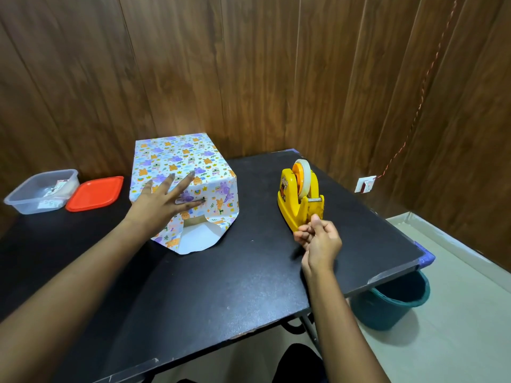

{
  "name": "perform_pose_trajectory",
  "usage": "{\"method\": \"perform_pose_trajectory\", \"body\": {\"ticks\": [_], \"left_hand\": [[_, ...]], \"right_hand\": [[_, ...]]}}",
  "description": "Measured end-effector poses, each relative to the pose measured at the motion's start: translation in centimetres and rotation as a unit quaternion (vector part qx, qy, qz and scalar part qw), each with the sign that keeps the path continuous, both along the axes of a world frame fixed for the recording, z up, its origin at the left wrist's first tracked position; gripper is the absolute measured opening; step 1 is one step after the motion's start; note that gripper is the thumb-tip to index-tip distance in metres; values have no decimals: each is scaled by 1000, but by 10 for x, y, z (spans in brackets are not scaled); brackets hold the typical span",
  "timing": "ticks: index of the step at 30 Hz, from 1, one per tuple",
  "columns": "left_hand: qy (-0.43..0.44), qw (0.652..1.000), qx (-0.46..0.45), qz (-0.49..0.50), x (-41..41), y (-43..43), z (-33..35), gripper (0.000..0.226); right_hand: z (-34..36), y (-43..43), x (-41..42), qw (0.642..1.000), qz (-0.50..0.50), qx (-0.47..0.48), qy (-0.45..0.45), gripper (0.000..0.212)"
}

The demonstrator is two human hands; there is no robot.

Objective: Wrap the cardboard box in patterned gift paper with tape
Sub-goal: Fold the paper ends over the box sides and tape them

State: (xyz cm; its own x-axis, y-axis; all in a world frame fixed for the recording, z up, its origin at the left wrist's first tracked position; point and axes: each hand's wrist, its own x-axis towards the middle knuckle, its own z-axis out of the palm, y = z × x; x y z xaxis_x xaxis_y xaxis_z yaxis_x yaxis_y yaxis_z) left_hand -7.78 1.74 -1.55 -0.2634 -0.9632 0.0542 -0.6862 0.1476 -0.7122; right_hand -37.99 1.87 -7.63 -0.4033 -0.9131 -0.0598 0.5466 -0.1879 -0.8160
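Head view is showing the left hand (163,201) lying spread and flat on the gift paper (177,158), fingers straight and fanned, pressing the sheet down onto the top of the cardboard box (193,221). The box is sitting directly under that palm on the black table (221,286), its long axis running away from the wrist toward the fingertips and beyond. On the wrist side of the hand the end is standing unfinished: a slip of bare cardboard is peeking out and a loose flap is showing its white underside.

The right hand (318,239) is working well apart, off to the thumb side of the left one. Its fingers are curling, thumb closing against forefinger just below the cutter of the yellow dispenser (300,200), and it is probably pinching the free end of the tape (304,175) (the strip itself is too clear to make out).

Everything is turning on this: the box is lying to the left of the right hand, so any strip will be travelling across toward the left hand's fingers, while the left, being nearer, is doing the holding.
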Motion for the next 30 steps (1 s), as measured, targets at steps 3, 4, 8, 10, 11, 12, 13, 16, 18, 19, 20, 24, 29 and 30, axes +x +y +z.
{"method": "perform_pose_trajectory", "body": {"ticks": [3, 4, 8, 10, 11, 12, 13, 16, 18, 19, 20, 24, 29, 30], "left_hand": [[3, 1000, 1, 0, 1, -2, 1, 94], [4, 1000, 2, 0, 1, -2, 1, 94], [6, 1000, 3, -21, 1, -6, 0, 91], [14, 1000, -6, -24, 4, -4, -1, 89], [20, 999, -10, -27, 7, -3, -2, 89], [28, 999, -10, -33, 8, -3, -2, 89], [35, 999, -9, -32, 10, -2, -2, 88], [73, 996, -21, -51, 13, -4, -2, 87], [81, 994, -32, -67, 12, -3, -3, 82], [74, 994, -32, -69, 13, -3, -4, 78], [65, 996, -24, -59, 15, -4, -7, 76], [78, 995, -28, -59, 15, -5, -8, 75], [90, 993, -38, -62, 14, -4, -9, 72], [89, 994, -35, -57, 13, -4, -8, 71]], "right_hand": [[0, 9, -3, 997, 61, -2, 42, 27], [2, 11, 0, 993, 93, -7, 75, 27], [15, 18, 32, 937, 267, -53, 218, 23], [27, 8, 63, 886, 344, -78, 301, 23], [31, -1, 81, 859, 366, -91, 346, 24], [35, -11, 96, 832, 371, -99, 400, 25], [37, -22, 111, 800, 368, -107, 462, 25], [28, -52, 141, 688, 317, -120, 641, 14], [20, -61, 149, 649, 277, -111, 700, 15], [19, -62, 151, 643, 266, -102, 711, 17], [17, -63, 153, 640, 259, -91, 717, 18], [10, -61, 158, 654, 227, -74, 717, 20], [6, -55, 168, 698, 189, -39, 690, 20], [6, -54, 170, 707, 181, -31, 684, 21]]}}
